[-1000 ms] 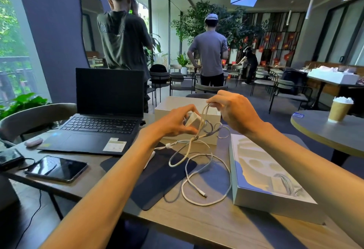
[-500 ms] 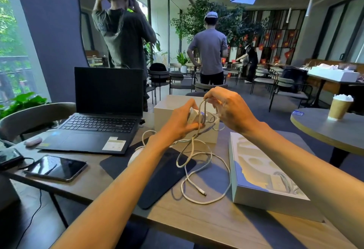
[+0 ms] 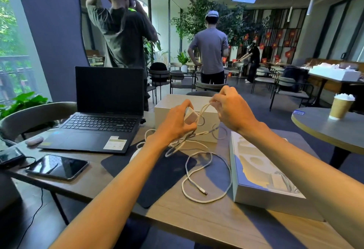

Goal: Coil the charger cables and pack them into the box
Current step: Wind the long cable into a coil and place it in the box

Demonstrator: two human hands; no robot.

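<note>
My left hand (image 3: 175,123) grips a white charger brick (image 3: 189,115) above the table, in front of a white box (image 3: 167,109). My right hand (image 3: 233,109) pinches the white cable (image 3: 204,111) just right of the brick, holding a loop up. The rest of the cable (image 3: 208,170) hangs down and lies in loose loops on the table, its plug end (image 3: 203,192) near the front. A second flat white box (image 3: 262,179) with a printed lid lies to the right.
An open black laptop (image 3: 102,111) sits at the left, with a phone (image 3: 57,167) and a dark mouse pad (image 3: 155,174) in front of it. A paper cup (image 3: 340,107) stands on a round table at the right. Two people stand beyond among chairs.
Both hands rose slightly with the brick and cable. The loose loops on the table shifted and drew a little toward the hands. The person behind the laptop raised both arms to their head.
</note>
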